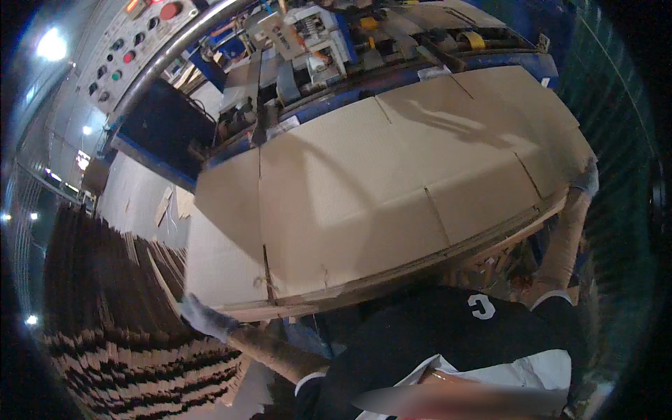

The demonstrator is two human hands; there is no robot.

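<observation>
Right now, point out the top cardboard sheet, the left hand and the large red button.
Top cardboard sheet [378, 199]: head view, middle of its upper face.
Left hand [208, 319]: head view, middle of the hand.
Large red button [170, 10]: head view, its cap.

Two grips [208, 318] [586, 178], one topmost cardboard sheet [350, 182], one control panel [129, 52]

Black shirt [413, 325], white-edged sleeves [310, 381], grey gloves [207, 319]

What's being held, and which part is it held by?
Flat cardboard sheets, by their near corners: the left hand has the left one, the right hand the right.
</observation>
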